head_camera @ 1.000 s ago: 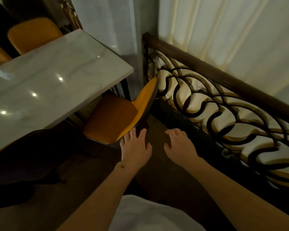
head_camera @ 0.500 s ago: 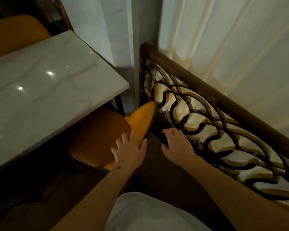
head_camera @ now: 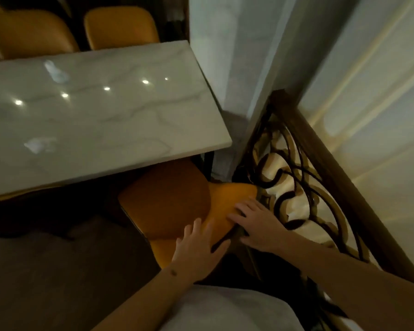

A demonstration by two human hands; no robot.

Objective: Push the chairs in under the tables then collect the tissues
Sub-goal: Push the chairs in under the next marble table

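An orange chair stands at the near right corner of the white marble table, its seat partly under the tabletop. My left hand holds the near end of the backrest's top edge, fingers on the front face, thumb behind. My right hand grips the same edge farther along, close to the railing. Two crumpled white tissues lie on the table, one tissue near the far edge and another tissue near the near edge.
A dark wooden railing with curled ironwork runs right behind the chair. A pale column stands at the table's right end. Two more orange chairs sit on the table's far side. Dark floor lies at the lower left.
Both hands went from hovering behind the chair to holding its backrest. The chair's seat has slid farther under the table, and the view has turned left to show the tissues.
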